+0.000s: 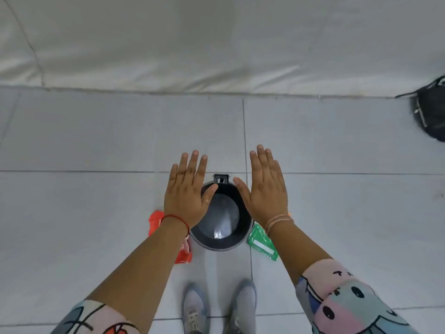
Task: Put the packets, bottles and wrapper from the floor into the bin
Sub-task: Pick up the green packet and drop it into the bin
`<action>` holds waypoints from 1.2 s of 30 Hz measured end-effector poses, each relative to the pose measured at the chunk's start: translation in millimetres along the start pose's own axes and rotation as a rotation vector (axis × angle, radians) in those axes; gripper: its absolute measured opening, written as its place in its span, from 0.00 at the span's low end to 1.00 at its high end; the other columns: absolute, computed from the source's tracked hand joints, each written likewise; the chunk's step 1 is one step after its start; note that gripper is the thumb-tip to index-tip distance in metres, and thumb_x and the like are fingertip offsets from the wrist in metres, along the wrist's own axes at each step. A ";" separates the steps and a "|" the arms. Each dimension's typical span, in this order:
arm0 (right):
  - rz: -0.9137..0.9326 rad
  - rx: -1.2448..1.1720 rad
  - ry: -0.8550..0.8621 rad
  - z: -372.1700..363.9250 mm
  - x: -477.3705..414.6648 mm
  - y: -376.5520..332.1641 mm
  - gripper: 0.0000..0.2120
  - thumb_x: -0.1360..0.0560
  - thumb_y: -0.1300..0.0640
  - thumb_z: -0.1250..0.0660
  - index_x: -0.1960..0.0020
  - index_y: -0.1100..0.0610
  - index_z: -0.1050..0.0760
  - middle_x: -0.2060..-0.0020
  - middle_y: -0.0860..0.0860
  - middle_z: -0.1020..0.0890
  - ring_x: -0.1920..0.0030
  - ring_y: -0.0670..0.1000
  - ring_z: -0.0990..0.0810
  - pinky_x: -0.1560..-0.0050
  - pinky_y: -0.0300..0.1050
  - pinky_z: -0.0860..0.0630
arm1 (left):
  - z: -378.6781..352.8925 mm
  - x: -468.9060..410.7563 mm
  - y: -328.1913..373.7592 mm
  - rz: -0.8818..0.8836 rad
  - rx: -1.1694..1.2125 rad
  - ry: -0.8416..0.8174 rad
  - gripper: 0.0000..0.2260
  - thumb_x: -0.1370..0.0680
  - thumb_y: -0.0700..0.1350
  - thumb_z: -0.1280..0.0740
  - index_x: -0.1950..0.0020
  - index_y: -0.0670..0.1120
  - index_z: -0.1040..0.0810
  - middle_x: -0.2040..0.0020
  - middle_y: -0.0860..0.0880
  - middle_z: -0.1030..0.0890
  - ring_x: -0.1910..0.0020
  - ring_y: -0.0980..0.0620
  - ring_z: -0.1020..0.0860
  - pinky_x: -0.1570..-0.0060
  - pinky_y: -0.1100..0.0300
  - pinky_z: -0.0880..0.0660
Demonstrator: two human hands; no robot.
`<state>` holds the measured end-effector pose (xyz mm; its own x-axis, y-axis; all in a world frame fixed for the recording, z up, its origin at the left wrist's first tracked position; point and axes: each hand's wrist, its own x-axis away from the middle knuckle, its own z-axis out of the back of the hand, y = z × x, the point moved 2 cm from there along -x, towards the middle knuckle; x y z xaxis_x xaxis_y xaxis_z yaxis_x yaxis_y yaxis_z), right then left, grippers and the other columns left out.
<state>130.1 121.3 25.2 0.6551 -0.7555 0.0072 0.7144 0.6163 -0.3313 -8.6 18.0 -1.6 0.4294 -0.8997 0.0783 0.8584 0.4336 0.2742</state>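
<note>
A round black bin (218, 244) stands on the tiled floor right in front of my feet, its mouth uncovered and a clear liner inside. My left hand (186, 191) hovers flat over its left rim, fingers spread, holding nothing. My right hand (266, 186) hovers flat over the right rim, also empty. A red packet (156, 221) lies on the floor left of the bin, mostly hidden under my left forearm. A green packet (261, 242) lies right of the bin, partly under my right wrist. No bottles are visible.
A white cushioned sofa edge (216, 68) runs across the far side. A black bag (431, 112) sits at the far right on the floor. My two grey shoes (218, 309) stand just behind the bin.
</note>
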 end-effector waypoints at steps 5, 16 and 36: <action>-0.074 0.011 -0.068 -92.8 2.2 39.3 0.32 0.23 0.41 0.51 0.26 0.59 0.48 0.25 0.57 0.45 0.24 0.56 0.49 0.26 0.49 0.52 | -92.2 -5.4 -20.0 0.047 0.000 -0.008 0.29 0.21 0.59 0.51 0.27 0.48 0.58 0.24 0.47 0.54 0.27 0.49 0.59 0.28 0.52 0.59; -0.144 0.025 -0.184 -240.5 43.2 103.7 0.31 0.21 0.43 0.48 0.25 0.58 0.51 0.24 0.56 0.48 0.24 0.56 0.53 0.27 0.49 0.56 | -244.6 26.4 -62.7 0.184 -0.048 -0.185 0.34 0.26 0.64 0.60 0.26 0.46 0.60 0.23 0.43 0.55 0.27 0.48 0.63 0.28 0.50 0.61; -0.613 -0.435 0.346 -280.1 80.2 183.5 0.22 0.20 0.52 0.46 0.29 0.60 0.40 0.27 0.59 0.37 0.28 0.56 0.38 0.30 0.43 0.41 | -277.9 35.4 -47.1 0.232 0.009 -0.033 0.39 0.24 0.65 0.56 0.27 0.35 0.50 0.25 0.35 0.47 0.25 0.38 0.50 0.27 0.49 0.53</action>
<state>244.9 111.5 -299.3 0.0167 -0.9991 0.0380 0.7145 -0.0147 -0.6995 44.2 -20.2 -278.1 0.6051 -0.7775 0.1712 0.7355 0.6283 0.2536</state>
